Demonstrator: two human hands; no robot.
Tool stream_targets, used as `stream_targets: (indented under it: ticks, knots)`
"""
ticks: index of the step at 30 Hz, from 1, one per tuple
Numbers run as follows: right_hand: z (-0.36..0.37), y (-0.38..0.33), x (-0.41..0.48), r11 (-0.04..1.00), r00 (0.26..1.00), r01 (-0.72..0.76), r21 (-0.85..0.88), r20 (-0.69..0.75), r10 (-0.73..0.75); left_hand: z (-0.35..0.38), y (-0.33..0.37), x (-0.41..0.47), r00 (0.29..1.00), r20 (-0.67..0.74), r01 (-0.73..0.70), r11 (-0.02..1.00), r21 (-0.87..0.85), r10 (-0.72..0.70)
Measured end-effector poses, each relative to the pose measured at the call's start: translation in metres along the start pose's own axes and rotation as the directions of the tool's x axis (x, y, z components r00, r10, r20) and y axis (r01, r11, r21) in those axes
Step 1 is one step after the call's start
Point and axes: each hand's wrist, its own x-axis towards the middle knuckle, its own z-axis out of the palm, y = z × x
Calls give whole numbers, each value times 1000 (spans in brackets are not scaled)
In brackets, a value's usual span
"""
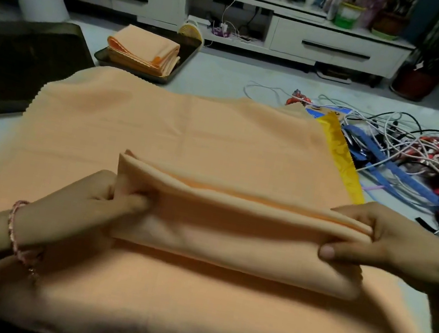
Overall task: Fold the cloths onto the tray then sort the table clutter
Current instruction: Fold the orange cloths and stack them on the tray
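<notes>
Head view. The left hand (107, 199), at 8 o'clock, pinches the left end of a folded orange cloth (236, 228), with the thumb pressed on its near face and the fingers curled behind. The right hand (384, 242), at 4 o'clock, grips the right end in the same way, its thumb lying along the near face. The folded cloth is stretched between the two hands as a long band, with its layered upper edge turned away from the camera. It lies just over a larger orange cloth (189, 131), which is spread flat and covers most of the counter (228, 77) from the centre to 6 o'clock. A pink beaded bracelet (16, 230) sits on the left wrist.

At 11 o'clock a dark tray (186, 57) stands on the counter, just beyond the far edge of the spread cloth. It holds a stack of folded orange cloths (145, 50). A yellow cloth (341, 152) shows from under the right edge of the spread cloth at 2 o'clock. Beside it, from 2 to 3 o'clock, lies a tangle of cables (405, 152) mixed with blue straps (404, 175) and red items too jumbled to identify. A black panel (19, 63) lies at 9 o'clock, touching the spread cloth's left edge. A white cabinet (336, 46) runs across 12 o'clock, beyond the counter.
</notes>
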Motion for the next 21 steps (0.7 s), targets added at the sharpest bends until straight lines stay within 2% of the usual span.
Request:
stream_targets:
  ticks: [2, 3, 5, 8, 12, 15, 18, 21]
  knots:
    - [5, 5, 15, 994, 975, -47, 96, -210, 66, -1, 1, 1, 1000, -18, 15, 1000, -12, -15]
    - [10, 7, 23, 991, 948, -75, 113, -301, 106, 1, 3, 2, 998, -38, 48, 996, -72, -51]
    - [19, 14, 38, 984, 887, -171, 51, -427, 176, 7, 8, 7, 986, -87, 126, 976, -175, -143]
    - [28, 22, 43, 959, 829, -284, 7, -501, 249, 11, 4, 18, 961, -161, 200, 966, -163, -226]
    - [34, 23, 42, 954, 764, -269, 134, -573, 296, 15, 2, 21, 946, -296, 156, 986, 56, -132]
    - [38, 19, 42, 937, 719, -265, 228, -600, 350, 19, 3, 21, 936, -332, 152, 985, 88, -115]
    - [42, 14, 45, 936, 708, -338, 104, -626, 325, 19, 4, 21, 919, -374, 170, 980, 101, -121]
    - [48, 19, 47, 859, 648, -480, -179, -733, 209, 24, 8, 19, 897, -435, 148, 980, 130, -78]
